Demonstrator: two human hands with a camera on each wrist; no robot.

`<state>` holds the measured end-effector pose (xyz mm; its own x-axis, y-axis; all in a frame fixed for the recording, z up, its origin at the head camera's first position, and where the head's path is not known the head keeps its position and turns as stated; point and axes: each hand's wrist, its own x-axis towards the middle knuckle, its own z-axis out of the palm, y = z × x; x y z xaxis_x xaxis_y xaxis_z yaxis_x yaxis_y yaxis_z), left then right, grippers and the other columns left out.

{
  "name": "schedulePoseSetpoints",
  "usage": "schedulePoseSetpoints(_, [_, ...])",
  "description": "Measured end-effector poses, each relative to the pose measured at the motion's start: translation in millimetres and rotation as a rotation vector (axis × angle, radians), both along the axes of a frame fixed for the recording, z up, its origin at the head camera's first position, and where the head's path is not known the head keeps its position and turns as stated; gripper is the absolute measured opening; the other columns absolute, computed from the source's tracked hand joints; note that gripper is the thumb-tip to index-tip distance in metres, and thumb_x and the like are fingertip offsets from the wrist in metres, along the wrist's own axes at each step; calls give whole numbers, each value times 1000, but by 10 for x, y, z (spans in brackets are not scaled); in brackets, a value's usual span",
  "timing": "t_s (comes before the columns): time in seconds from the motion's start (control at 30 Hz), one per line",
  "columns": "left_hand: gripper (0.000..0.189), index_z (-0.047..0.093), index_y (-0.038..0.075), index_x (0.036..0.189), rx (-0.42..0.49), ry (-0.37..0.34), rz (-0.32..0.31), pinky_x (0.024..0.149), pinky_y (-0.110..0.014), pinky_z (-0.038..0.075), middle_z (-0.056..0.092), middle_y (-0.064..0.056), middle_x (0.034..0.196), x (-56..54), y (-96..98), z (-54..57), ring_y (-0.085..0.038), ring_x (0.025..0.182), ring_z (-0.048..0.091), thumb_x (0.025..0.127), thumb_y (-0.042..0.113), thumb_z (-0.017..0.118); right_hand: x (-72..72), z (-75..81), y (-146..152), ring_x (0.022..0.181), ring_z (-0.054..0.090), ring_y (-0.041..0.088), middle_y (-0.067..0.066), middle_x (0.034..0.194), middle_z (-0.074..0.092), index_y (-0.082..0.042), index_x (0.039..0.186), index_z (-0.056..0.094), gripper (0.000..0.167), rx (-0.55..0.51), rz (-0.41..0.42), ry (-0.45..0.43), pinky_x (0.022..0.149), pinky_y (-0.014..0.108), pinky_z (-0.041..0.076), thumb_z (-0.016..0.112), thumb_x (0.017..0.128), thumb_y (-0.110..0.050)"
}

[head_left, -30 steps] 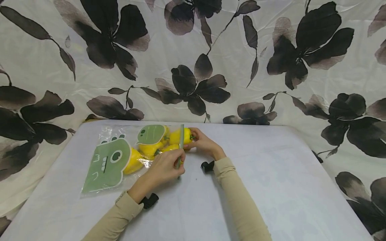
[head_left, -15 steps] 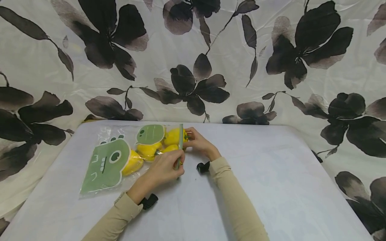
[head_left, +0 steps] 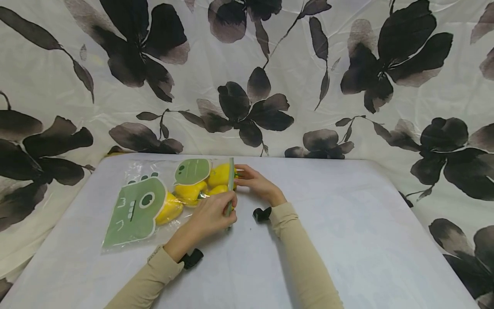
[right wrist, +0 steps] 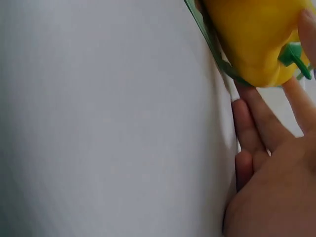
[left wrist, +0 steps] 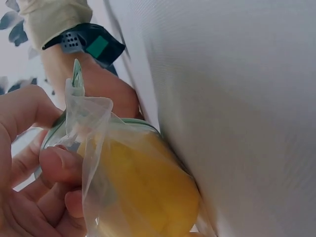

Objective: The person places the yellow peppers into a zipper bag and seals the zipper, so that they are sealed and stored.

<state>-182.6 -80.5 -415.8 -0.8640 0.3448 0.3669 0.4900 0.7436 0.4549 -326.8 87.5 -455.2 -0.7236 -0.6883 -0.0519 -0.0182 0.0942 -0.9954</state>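
A clear zip bag (head_left: 133,216) printed with green cartoon creatures lies on the table, with several yellow bell peppers (head_left: 170,209) inside. At its green-edged mouth (head_left: 231,176), my left hand (head_left: 210,214) pinches the rim between thumb and fingers. Another yellow bell pepper (right wrist: 256,39), green stem outward, sits in the mouth. My right hand (head_left: 262,186) is at the stem end, with extended fingers (right wrist: 266,116) touching the pepper near the bag's edge. In the left wrist view, a yellow pepper (left wrist: 143,187) shows through the plastic beside the left hand (left wrist: 39,197).
A white cloth covers the table (head_left: 366,240). Behind it hangs a pale curtain (head_left: 301,77) with dark flowers. Black camera mounts (head_left: 191,259) are strapped at both wrists, below beige sleeves.
The stemmed pepper has moved left, deeper into the bag's mouth. My right hand went left with it, then drew slightly back to the right. My left hand stays on the rim.
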Motion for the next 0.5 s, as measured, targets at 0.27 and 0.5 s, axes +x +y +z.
schedulePoseSetpoints(0.27, [24,56,17,85,-5,-8,-10,50,-23,36,44,10,65,0,0,-5,-7,58,43,72,8,73,69,63,-103,121,53,27,19,132,57,-10,148,43,53,102,-44,92,105,40,39,58,98,-8])
schedulePoseSetpoints(0.5, [22,56,17,85,-15,-14,-5,50,-23,35,45,10,64,3,-7,7,-6,57,43,73,9,73,118,78,-143,121,52,28,19,131,57,-12,149,42,56,151,-101,102,99,39,42,61,97,-11])
